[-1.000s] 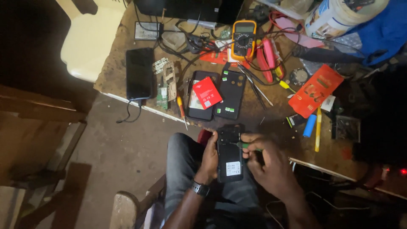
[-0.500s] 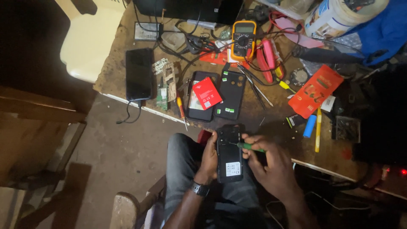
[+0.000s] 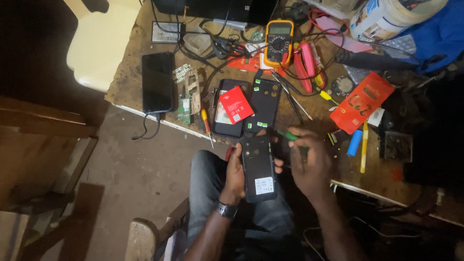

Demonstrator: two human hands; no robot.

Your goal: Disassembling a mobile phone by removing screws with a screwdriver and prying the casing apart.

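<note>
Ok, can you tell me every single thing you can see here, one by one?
Phone: one, black, opened, over the lap.
Screwdriver: one, green-handled, in the right hand.
Multimeter: one, yellow, back of table.
Dark phone: one, black, table's left edge.
Battery: one, red, on a black phone back.
Card pack: one, red-orange, table right.
Table: one, brown, cluttered.
Chair: one, cream, upper left.
Left hand: holds the phone.
Right hand: holds the screwdriver.
</note>
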